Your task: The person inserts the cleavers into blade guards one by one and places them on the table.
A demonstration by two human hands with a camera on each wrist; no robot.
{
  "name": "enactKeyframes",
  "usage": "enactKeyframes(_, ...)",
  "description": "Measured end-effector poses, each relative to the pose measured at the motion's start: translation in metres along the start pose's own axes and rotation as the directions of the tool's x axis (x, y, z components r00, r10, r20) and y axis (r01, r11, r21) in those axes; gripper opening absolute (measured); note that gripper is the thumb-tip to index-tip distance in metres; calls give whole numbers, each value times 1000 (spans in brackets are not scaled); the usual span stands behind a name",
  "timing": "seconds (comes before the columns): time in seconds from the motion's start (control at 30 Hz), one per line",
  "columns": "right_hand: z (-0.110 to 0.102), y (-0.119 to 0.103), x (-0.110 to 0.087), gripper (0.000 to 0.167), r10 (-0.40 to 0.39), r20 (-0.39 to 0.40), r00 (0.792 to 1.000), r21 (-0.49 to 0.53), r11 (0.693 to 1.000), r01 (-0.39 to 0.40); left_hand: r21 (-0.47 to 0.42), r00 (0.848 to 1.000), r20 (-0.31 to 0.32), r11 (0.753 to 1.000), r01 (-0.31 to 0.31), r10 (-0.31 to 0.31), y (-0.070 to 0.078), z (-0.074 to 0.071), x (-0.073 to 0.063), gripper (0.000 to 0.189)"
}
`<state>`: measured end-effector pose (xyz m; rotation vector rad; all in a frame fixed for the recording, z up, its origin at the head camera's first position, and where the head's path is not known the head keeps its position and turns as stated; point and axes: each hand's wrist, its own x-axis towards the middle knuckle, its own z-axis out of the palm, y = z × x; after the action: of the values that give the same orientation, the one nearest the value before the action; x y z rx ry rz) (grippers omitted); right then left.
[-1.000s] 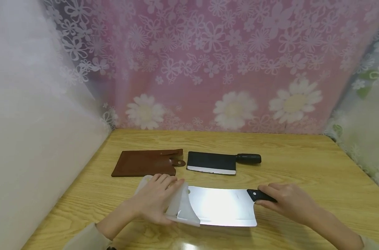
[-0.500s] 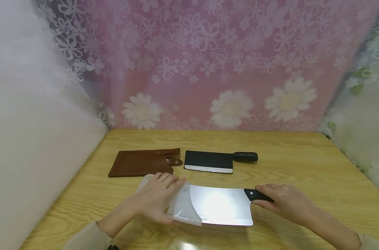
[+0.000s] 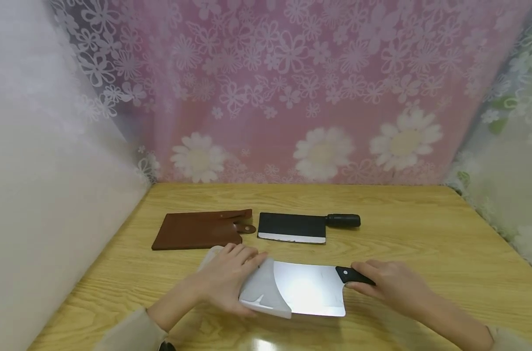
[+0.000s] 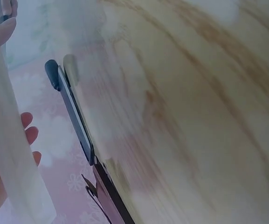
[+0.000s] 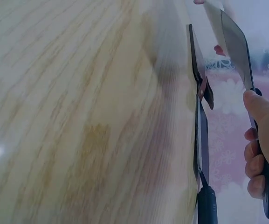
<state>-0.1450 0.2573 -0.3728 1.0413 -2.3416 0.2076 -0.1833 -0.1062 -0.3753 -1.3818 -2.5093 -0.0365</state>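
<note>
My left hand (image 3: 226, 280) grips a whitish translucent knife sheath (image 3: 265, 290), thumb on the near side and fingers over the far side. A shiny cleaver (image 3: 310, 288) sits partly inside it, its front part hidden by the sheath. By its black handle (image 3: 355, 276), my right hand (image 3: 390, 285) holds this cleaver, with fingers curled round it in the right wrist view. Both are held above the table. Behind them lies a second cleaver (image 3: 292, 226) with a dark blade. Left of that one, a brown leather sheath (image 3: 195, 231) with a strap lies flat.
A wood-grain table (image 3: 423, 229) carries everything. A pink flowered curtain (image 3: 266, 122) rises along its back edge, and a white sheet (image 3: 64, 195) borders the left side. Another pale flowered sheet (image 3: 502, 185) stands at the right.
The right hand has moved left, and the shiny cleaver has slid deeper into the whitish sheath. Less blade shows now. The left hand has shifted slightly right with the sheath.
</note>
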Motion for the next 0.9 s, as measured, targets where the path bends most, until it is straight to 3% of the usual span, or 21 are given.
enactKeyframes(0.33,11,-11,7,30,67,22,997,1,998,-67,-7,1000,21,1000,19,-18,7,5,9,107)
enactKeyframes(0.67,9,-8,11,28,68,46,997,36,997,-70,44,1000,-24,999,9,-8,6,5,12,105)
enactKeyframes(0.9,9,-8,11,29,69,71,995,19,997,-70,39,1000,-7,999,8,-8,6,3,12,105)
